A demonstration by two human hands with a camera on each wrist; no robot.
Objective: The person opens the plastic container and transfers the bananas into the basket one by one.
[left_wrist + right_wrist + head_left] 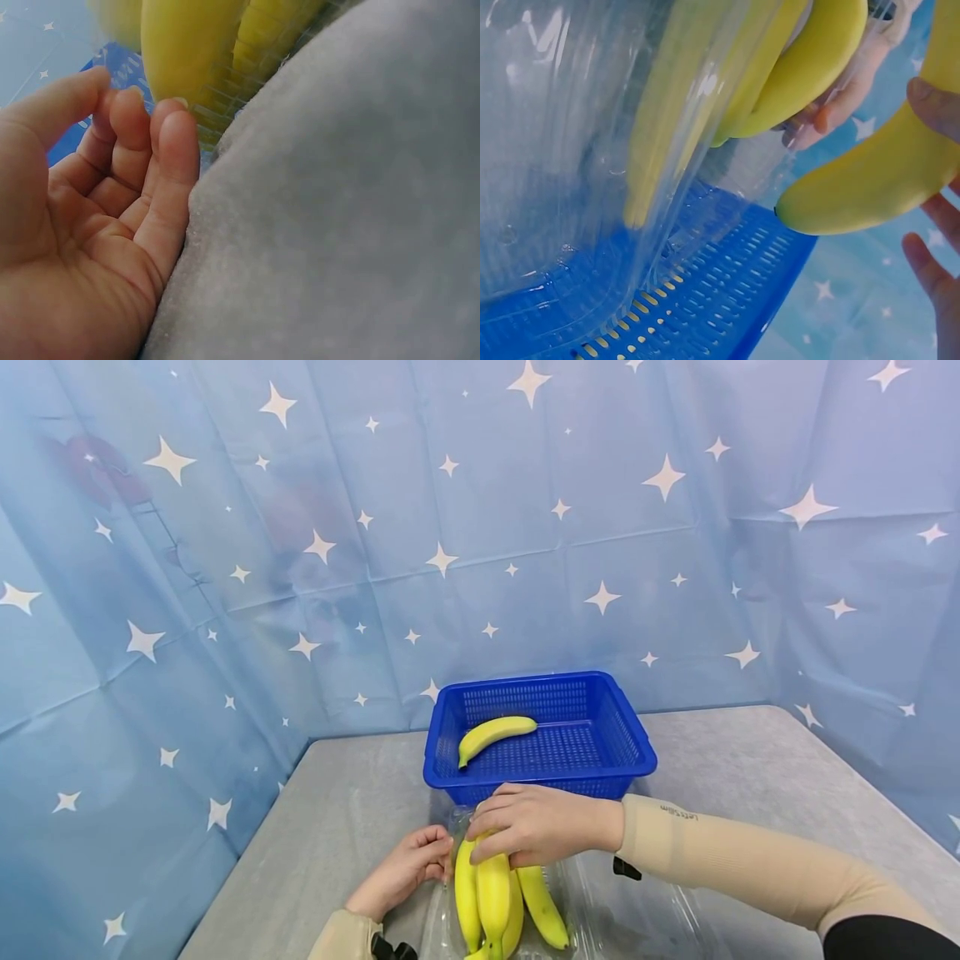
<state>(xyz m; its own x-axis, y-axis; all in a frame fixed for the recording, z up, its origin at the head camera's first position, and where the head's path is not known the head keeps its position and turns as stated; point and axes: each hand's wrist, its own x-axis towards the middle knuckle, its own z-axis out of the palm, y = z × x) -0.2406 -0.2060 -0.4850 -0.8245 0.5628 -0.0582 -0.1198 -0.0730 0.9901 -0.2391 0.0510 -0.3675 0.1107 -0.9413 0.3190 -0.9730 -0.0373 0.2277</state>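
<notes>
My right hand [528,822] grips a yellow banana [870,180], thumb on one side and fingers on the other, over a clear plastic container [562,142]. Several more bananas [543,906] lie in that container, partly covered by the held one in the head view. At the container's left edge is my left hand [408,867], thumb and fingertips drawn together in a pinch on the clear wall. Its fingertips [178,139] show close beside the bananas in the left wrist view.
Just behind the container stands a blue plastic basket [543,783] with a single banana [497,735] at its left. Everything rests on a grey table [360,785]. A blue star-patterned curtain [495,527] hangs at the back and sides.
</notes>
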